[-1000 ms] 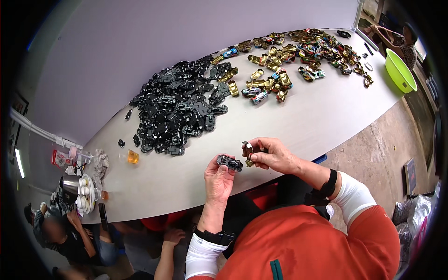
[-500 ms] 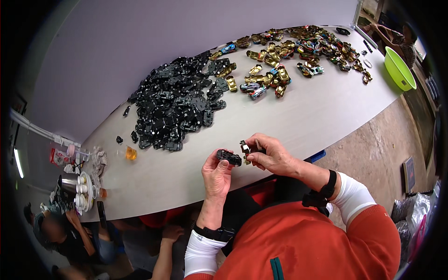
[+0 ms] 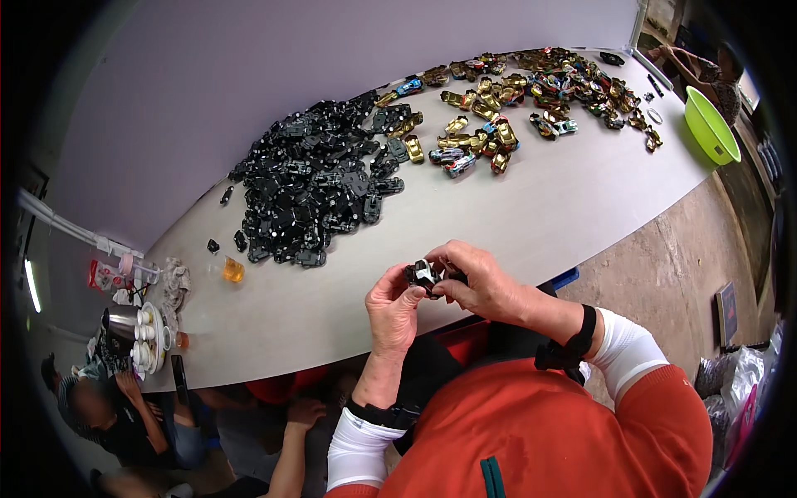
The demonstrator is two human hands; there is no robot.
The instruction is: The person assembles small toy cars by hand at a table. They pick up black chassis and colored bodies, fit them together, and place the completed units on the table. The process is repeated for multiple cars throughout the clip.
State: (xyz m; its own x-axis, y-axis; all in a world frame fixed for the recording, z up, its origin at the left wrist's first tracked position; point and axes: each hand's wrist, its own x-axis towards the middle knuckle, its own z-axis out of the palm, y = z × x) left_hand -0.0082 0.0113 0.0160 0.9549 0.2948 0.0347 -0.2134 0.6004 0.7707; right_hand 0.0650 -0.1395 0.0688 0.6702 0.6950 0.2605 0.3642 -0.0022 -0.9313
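Above the table's near edge, my left hand [image 3: 393,309] has its fingers closed round a small toy car [image 3: 425,275], dark with a whitish top. My right hand [image 3: 480,284] pinches the same car from the other side, its thumb and fingertips pressed to it. The car's black underside is mostly hidden by my fingers. Something dark also shows within the curl of my right fingers, too covered to name. Beyond my hands lies a large heap of black toy car bases [image 3: 311,187]. Farther right are loose gold and coloured toy car bodies [image 3: 473,148].
A pale table [image 3: 490,203] runs along the wall. At left are an amber cup [image 3: 233,270], a crumpled cloth [image 3: 176,282] and a tray of white cups [image 3: 158,365]. A lime-green basin [image 3: 711,124] stands at the far right end. Other people sit at lower left and upper right.
The black base in my left hand and the body piece in my right were apart; they are now brought together. My left hand has shifted slightly right and turned the car.
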